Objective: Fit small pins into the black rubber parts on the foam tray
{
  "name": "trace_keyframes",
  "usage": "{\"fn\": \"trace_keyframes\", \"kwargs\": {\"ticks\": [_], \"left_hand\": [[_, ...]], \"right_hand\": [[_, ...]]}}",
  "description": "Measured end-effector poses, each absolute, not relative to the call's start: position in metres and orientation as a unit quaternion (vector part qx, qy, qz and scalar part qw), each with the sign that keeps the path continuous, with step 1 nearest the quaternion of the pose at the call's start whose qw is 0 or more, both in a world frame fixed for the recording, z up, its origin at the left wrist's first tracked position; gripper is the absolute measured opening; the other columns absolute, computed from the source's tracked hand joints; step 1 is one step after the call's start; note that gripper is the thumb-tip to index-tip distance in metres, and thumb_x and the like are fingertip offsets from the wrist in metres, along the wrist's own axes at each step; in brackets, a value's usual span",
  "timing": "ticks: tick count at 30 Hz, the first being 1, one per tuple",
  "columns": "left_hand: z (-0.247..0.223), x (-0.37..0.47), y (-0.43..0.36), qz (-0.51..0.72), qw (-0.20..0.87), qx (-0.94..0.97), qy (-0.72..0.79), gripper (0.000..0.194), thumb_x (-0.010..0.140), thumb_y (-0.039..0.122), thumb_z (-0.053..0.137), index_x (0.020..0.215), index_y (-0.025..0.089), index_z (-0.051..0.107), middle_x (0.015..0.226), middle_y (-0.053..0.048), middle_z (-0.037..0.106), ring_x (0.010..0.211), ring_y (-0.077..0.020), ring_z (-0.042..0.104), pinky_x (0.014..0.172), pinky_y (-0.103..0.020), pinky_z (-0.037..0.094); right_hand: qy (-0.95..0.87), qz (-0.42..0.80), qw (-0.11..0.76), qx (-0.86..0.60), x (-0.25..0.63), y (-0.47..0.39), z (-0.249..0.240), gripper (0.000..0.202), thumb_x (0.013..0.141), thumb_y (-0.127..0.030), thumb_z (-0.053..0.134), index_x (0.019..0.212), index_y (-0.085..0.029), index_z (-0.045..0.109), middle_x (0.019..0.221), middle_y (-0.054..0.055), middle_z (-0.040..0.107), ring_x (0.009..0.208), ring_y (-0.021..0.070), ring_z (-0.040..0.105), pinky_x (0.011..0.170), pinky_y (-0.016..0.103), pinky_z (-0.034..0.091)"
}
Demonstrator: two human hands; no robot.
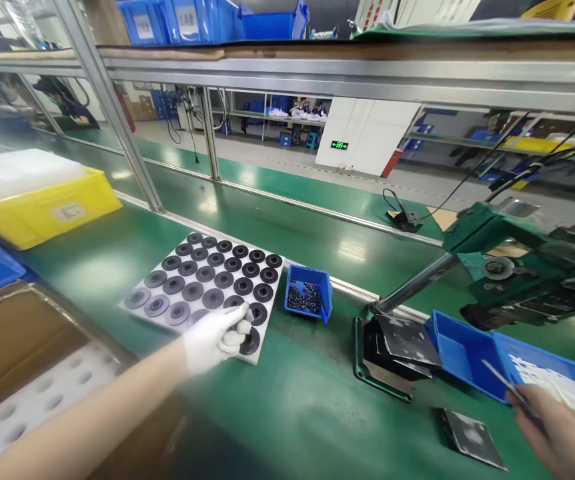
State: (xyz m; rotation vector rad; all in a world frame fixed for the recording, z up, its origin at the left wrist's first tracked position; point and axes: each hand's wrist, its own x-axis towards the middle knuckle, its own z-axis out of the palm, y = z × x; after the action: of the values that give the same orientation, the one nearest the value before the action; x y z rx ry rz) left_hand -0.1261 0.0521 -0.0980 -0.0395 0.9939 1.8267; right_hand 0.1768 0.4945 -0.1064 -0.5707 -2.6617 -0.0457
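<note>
My left hand [217, 337], in a white glove, is over the near right corner of a white foam tray [132, 309] that bears rows of black round discs. Its fingers are curled together beside a black disc [251, 341]; whatever they grip, if anything, is hidden. At the lower right, my bare right hand [560, 427] is closed around a thin metal tool [500, 375] that points up and left. A blue bin [330, 293] of small black parts stands just right of the tray. Between the two hands is a green press [497, 267] with dark blocks [407, 340] on its base.
Right of the press are blue bins [467, 353], one with white pieces, and a dark metal block [472, 437] lies nearer. At left are a yellow bin [47, 213] and an open cardboard box [12, 333] with white foam. A metal shelf frame [112, 113] crosses above.
</note>
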Motion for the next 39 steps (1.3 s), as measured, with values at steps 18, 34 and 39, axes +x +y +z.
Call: {"fn": "trace_keyframes", "kwargs": {"ticks": [18,34,39], "left_hand": [[-0.099,-0.195,-0.062,0.839,0.327,-0.04,0.433,0.014,0.092,0.026,0.05,0.089,0.012,0.051,0.06,0.007,0.031,0.037,0.0004,0.025,0.031,-0.01,0.017],[-0.153,-0.352,-0.11,0.566,0.118,-0.022,0.815,0.029,0.071,0.027,0.063,0.096,0.011,0.065,0.078,-0.006,0.067,0.069,-0.0166,0.059,0.06,-0.024,0.044],[-0.16,-0.335,-0.101,0.529,0.19,0.011,0.827,0.045,0.068,0.035,0.065,0.108,0.013,0.063,0.086,-0.008,0.071,0.075,-0.0222,0.064,0.063,-0.028,0.049]], "right_hand": [[-0.976,-0.11,0.13,-0.14,-0.041,0.281,-0.165,0.024,0.095,-0.027,0.04,0.088,-0.012,0.058,0.064,0.011,0.065,0.054,0.0225,0.064,0.044,0.023,0.035],[-0.965,0.145,0.103,-0.194,-0.009,0.244,-0.142,0.035,0.091,-0.039,0.042,0.107,-0.016,0.063,0.073,0.007,0.07,0.064,0.0239,0.067,0.058,0.028,0.048],[-0.878,0.442,0.025,-0.181,-0.021,0.22,-0.141,0.041,0.09,-0.042,0.039,0.11,-0.014,0.062,0.051,-0.003,0.063,0.044,0.0186,0.061,0.065,0.027,0.05]]}}
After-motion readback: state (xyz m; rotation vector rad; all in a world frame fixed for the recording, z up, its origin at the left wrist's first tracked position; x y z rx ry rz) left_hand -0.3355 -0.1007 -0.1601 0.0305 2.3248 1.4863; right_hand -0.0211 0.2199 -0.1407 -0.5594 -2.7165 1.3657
